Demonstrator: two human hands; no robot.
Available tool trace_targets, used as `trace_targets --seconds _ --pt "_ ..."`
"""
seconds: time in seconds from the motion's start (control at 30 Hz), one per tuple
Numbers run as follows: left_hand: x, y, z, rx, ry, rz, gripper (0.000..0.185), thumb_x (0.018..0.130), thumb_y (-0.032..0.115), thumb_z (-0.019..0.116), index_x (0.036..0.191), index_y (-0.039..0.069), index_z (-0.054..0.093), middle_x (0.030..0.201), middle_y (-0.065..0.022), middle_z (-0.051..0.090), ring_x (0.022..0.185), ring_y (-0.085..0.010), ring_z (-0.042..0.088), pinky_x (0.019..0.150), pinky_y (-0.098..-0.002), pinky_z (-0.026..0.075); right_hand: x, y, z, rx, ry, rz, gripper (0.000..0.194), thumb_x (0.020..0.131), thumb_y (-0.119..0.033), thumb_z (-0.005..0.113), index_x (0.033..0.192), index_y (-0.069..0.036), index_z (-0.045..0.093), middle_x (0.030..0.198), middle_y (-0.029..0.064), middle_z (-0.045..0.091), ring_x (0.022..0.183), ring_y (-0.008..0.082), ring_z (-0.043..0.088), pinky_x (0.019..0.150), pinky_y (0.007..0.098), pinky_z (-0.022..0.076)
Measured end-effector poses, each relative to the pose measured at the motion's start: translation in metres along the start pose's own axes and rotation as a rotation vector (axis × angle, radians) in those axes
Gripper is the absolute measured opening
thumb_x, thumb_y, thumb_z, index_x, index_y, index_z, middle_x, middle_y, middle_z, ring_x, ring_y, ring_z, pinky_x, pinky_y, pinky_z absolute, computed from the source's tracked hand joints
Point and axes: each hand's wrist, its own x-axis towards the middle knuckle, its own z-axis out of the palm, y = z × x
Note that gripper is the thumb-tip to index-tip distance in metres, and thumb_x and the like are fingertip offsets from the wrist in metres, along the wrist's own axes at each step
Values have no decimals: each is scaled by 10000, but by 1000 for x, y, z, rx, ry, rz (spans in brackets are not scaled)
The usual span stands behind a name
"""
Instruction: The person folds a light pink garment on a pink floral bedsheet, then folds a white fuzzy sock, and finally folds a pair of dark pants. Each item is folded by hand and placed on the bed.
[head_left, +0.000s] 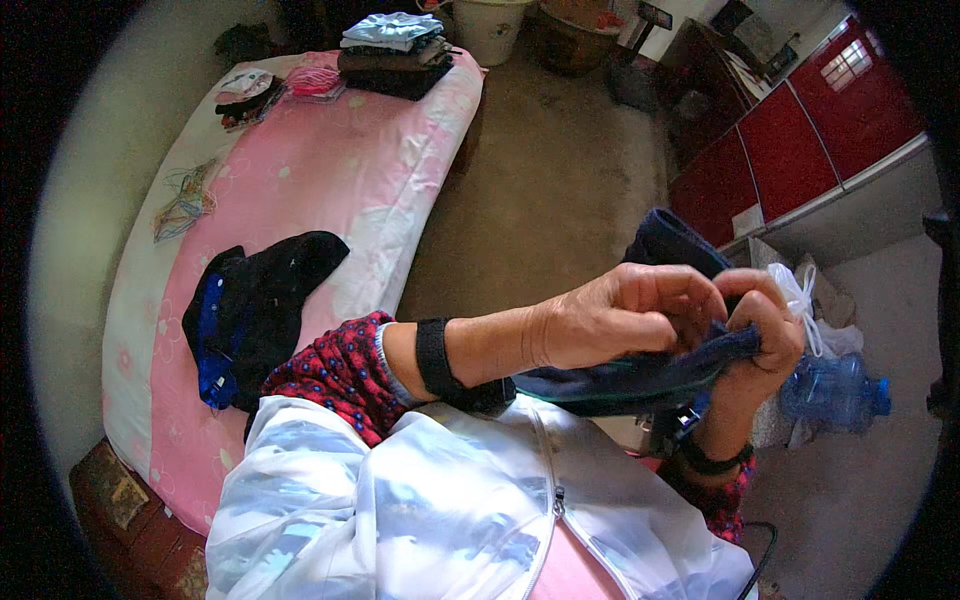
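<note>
Both hands are raised together before my chest, at a dark navy knitted garment (615, 384). My left hand (637, 307) reaches across with its fingers curled at the garment's edge; its fingertips are partly hidden. Opposite it, my right hand (772, 330) pinches the same edge between thumb and bent fingers. One part of the cloth hangs beyond the hands, and another stretches back toward my jacket (435, 502). Black straps circle both forearms.
On my left is a bed with a pink floral sheet (292, 187). A black garment (262, 285), tangled cords (184, 202) and folded clothes (397, 56) lie on it. Red cabinet doors (787, 150) and a blue plastic water bottle (832, 394) are to the right. A bucket (491, 30) stands beyond the bed.
</note>
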Motion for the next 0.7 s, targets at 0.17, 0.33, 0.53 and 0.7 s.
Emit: trace_targets --seconds 0.17,0.33,0.53,0.7 --pt "-7 -14 6 234 16 226 436 758 32 577 1142 47 372 901 -11 453 853 -76 464 779 -210 397 -4 14 25 196 298 -211 204 565 -85 592 537 -35 396 736 139 587 610 178 542 543 231 389" --pt "-12 -16 11 315 301 170 298 813 82 558 1055 -6 408 906 -23 476 859 -68 480 768 -201 420 -1 23 33 506 405 -74 207 589 -89 588 534 -40 395 765 153 603 629 150 537 560 223 381" --pt "-9 -23 15 625 191 280 312 785 115 590 1028 20 418 813 -15 446 772 -81 452 696 -214 408 -7 29 32 487 373 -178 322 725 -338 540 660 -48 419 818 242 571 631 189 574 498 228 450" --pt "-6 -34 15 574 212 254 314 759 116 605 1000 43 417 781 -3 411 736 -82 414 669 -210 380 -13 33 29 615 423 -294 217 562 -161 627 562 -31 452 827 249 578 684 233 583 556 244 431"
